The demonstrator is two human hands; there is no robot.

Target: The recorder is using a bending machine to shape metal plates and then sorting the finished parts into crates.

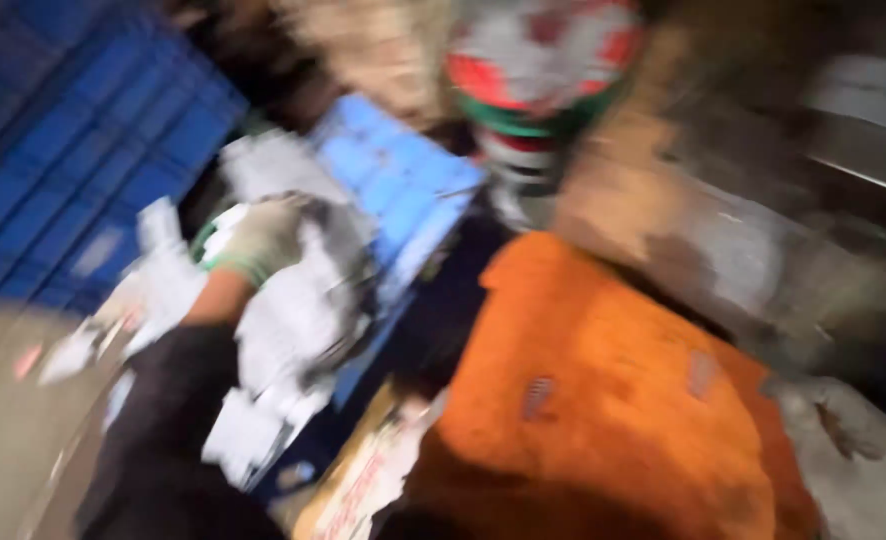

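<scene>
Orange cloth (pixel 603 400), one large rumpled sheet of it, fills the near ground from six to four o'clock. At the five o'clock corner one gloved right hand (pixel 848 455) rests at its edge; the motion smear hides whether the fingers grip the cloth or only touch it. At nine o'clock the left hand (pixel 263 240), in a pale glove with a green cuff and a dark sleeve behind it, lies on a heap of white crumpled paper or wrapping (pixel 293 320), fingers curled over the top of it, though I cannot tell if they close on anything. How many white pieces there are cannot be counted; several loose scraps trail toward eight o'clock. Two blue crates show: one big ribbed crate (pixel 73 150) at ten o'clock, one lighter blue crate (pixel 398 180) just behind the heap. At twelve o'clock sits one round red, white and green object (pixel 538 70), too blurred to name.
</scene>
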